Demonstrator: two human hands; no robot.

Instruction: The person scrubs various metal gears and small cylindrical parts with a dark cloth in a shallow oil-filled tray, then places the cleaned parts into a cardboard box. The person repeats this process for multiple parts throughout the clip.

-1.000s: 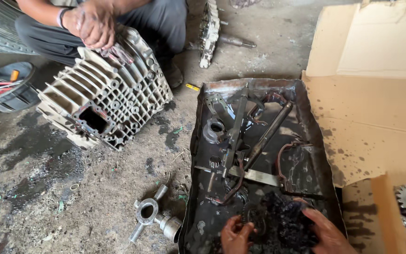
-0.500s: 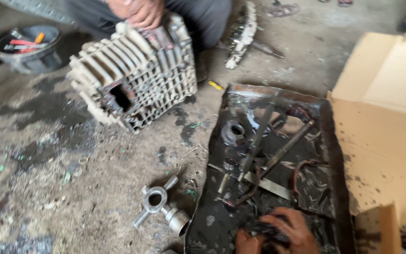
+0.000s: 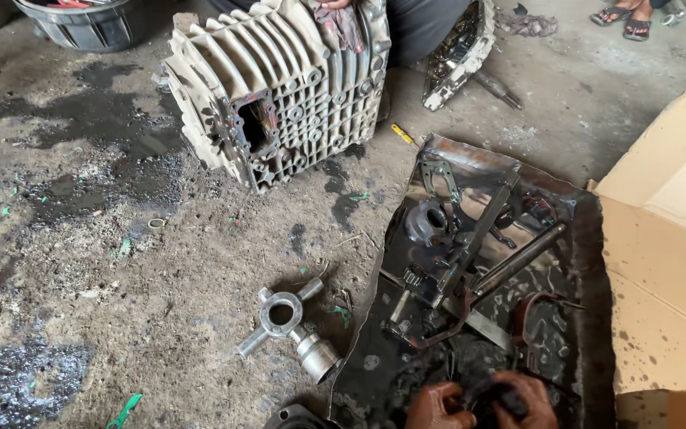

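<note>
At the bottom edge, my left hand (image 3: 436,406) and my right hand (image 3: 529,401) are both oily and closed around one black greasy part (image 3: 492,395) over the near end of a dark metal tray (image 3: 589,238). The tray holds black oil and several metal parts: rods (image 3: 518,258), a round bearing housing (image 3: 426,222) and brackets. What exactly the part is cannot be made out.
A ribbed aluminium gearbox casing (image 3: 279,87) stands on the oil-stained concrete floor, with another person's hand (image 3: 335,6) on top of it. A steel cross-shaped spider (image 3: 283,314) lies left of the tray. An open cardboard box (image 3: 668,238) sits right; a black tub (image 3: 89,20) far left.
The view has swung left and down, so the casing and tray sit further right in frame. My hands stay at the tray's near end, now clasped closer together on the greasy part.
</note>
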